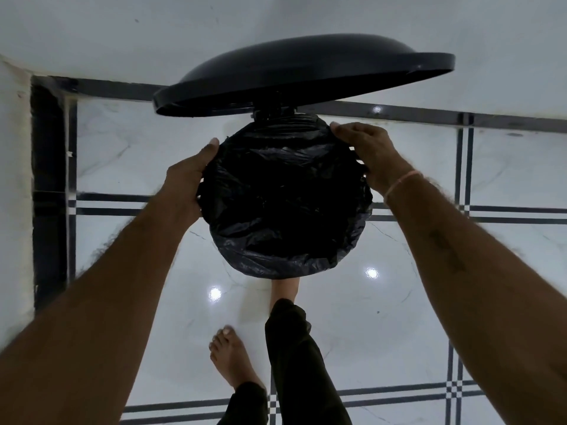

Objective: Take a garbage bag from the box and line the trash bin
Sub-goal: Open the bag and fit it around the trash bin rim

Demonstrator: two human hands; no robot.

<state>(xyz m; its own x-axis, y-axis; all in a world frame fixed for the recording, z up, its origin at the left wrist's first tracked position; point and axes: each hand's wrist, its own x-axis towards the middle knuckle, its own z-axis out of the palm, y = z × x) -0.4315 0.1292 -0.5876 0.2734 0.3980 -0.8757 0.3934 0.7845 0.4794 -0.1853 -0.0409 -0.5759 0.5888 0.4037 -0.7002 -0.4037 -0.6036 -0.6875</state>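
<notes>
A round trash bin stands on the floor below me, its mouth covered by a crinkled black garbage bag (285, 204) folded over the rim. The bin's black lid (300, 72) is raised and tilted back toward the wall. My left hand (190, 176) grips the bag-covered rim on the left side. My right hand (371, 151) holds the rim at the upper right, fingers curled over the plastic. The bin's body is hidden under the bag. No box is in view.
White glossy floor tiles (429, 317) with dark lines surround the bin. A white wall (276, 19) runs behind it, and a dark skirting strip (49, 185) stands at the left. My right foot sits at the bin's base; my left foot (230, 357) is behind it.
</notes>
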